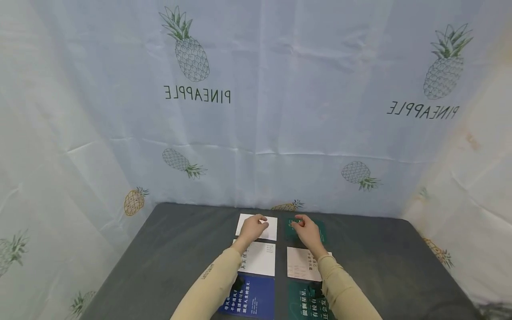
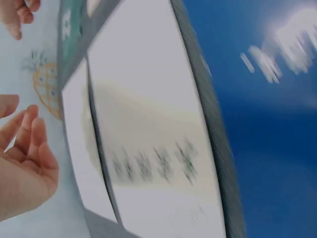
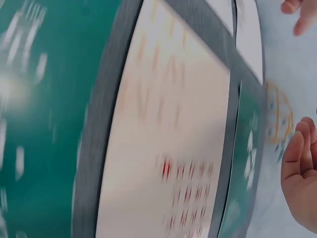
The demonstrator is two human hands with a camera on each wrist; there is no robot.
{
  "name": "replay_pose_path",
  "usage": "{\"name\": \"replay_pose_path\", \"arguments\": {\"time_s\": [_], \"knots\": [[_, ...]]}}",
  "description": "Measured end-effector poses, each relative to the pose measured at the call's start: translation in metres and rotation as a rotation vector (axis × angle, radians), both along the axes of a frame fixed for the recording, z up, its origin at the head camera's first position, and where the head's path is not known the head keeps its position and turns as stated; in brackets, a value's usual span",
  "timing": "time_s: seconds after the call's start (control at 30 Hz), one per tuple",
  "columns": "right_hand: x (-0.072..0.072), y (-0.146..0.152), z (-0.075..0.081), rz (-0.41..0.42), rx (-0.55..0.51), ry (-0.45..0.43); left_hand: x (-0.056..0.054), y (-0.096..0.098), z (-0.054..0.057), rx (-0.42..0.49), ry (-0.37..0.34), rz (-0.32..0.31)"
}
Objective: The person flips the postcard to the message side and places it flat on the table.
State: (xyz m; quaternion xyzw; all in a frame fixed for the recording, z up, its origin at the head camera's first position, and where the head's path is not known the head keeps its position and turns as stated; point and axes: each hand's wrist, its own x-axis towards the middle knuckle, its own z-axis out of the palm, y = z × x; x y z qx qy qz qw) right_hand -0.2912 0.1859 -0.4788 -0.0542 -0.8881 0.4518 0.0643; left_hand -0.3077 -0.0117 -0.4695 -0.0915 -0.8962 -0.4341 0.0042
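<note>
My left hand (image 1: 252,228) hovers over a white card (image 1: 271,231) at the far end of the left column, fingers loosely bent and nothing in them. Over a dark green card (image 1: 322,229) at the far right is my right hand (image 1: 309,234), also with nothing held, its fingers slightly curved. Both wrist views show the hands raised above the cards. Nearer to me on the left lie a white card with dark writing (image 1: 262,263) and a blue card (image 1: 260,297). On the right are a pale pink card (image 1: 298,266) and a green card (image 1: 297,295), both partly covered by my right arm.
The cards lie in two columns on a dark grey table (image 1: 172,253), with a strip of tabletop between them. A pale curtain (image 1: 280,124) printed with pineapples hangs behind the table's far edge and along both sides.
</note>
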Motion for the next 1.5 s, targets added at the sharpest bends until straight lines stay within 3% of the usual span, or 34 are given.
{"name": "replay_pose_path", "arguments": {"time_s": [0.13, 0.3, 0.57, 1.03, 1.5], "knots": [[-0.002, 0.026, -0.002, -0.058, 0.007, -0.012, -0.002, 0.018, 0.004, 0.092, -0.078, -0.087], [0.002, 0.061, -0.011, -0.133, 0.011, -0.013, -0.001, 0.035, -0.003, 0.209, -0.228, -0.188], [0.012, 0.078, -0.027, -0.257, -0.068, -0.050, 0.007, 0.048, -0.017, 0.341, -0.374, -0.184], [0.003, 0.081, -0.033, -0.286, -0.218, -0.109, 0.002, 0.058, -0.019, 0.501, -0.497, -0.126], [0.010, 0.087, -0.029, -0.271, -0.391, -0.206, 0.006, 0.062, -0.023, 0.569, -0.462, -0.113]]}}
